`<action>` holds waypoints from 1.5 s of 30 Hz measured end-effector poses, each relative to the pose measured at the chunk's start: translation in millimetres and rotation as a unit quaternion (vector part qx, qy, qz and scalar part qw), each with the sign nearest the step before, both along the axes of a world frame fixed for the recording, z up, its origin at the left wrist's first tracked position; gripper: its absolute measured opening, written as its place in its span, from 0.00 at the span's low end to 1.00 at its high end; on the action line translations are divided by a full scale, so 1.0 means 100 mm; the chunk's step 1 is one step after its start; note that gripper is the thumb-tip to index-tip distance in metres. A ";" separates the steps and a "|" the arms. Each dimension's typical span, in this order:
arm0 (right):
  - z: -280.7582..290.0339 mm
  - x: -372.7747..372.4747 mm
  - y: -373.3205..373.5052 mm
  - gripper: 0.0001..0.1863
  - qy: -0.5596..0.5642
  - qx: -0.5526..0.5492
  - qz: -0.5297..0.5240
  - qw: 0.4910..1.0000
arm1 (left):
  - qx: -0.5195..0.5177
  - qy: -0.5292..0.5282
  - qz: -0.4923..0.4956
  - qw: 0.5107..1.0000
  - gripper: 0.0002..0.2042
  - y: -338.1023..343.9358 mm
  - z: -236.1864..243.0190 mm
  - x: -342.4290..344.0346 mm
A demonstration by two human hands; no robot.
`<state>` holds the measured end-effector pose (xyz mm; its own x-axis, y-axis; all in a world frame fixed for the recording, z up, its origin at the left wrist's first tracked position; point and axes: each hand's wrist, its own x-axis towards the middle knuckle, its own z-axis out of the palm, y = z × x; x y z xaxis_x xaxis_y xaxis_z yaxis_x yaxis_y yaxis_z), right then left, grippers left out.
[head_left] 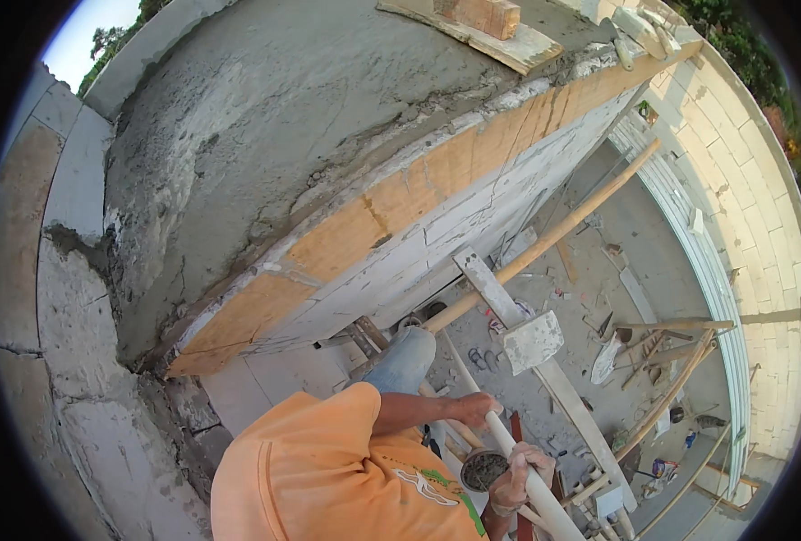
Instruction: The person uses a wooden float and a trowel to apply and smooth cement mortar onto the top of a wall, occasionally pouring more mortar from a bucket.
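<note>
A long pale round pole [539,494] slants past my body in its orange shirt, at the lower middle. My left hand [475,408] is closed around its upper part. Lower down, my right hand [520,475] grips the same pole; it looks dusted with grey. Beside the right wrist is a round container [483,469] with grey, mortar-like stuff in it. Beyond the pole lies a pale plank [560,394] with a squarish, grey-smeared board [534,343] on it. My bent knee in blue jeans [400,361] shows above the left arm.
A wet grey concrete surface [238,126] edged by a wooden form board [437,171] fills the upper left. A trowel [622,52] lies at its far end. Below, a littered floor [630,234] holds a wooden pole [554,234], metal profiles [689,216] and a wooden trestle [680,388].
</note>
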<state>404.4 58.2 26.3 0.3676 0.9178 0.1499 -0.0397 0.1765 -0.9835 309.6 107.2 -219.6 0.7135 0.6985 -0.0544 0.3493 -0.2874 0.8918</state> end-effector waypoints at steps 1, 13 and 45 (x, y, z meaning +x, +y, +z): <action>0.04 0.00 0.02 0.06 0.011 -0.014 0.004 1.000 | -0.041 -0.026 0.003 0.999 0.10 0.01 -0.02 0.03; 0.63 -0.03 0.13 0.09 0.021 0.002 -0.006 1.000 | -0.080 -0.062 0.015 0.995 0.11 0.04 0.69 -0.12; 0.23 0.08 -0.16 0.16 -0.118 -0.157 -0.042 0.980 | -0.120 -0.065 -0.178 0.974 0.47 -0.27 0.30 0.02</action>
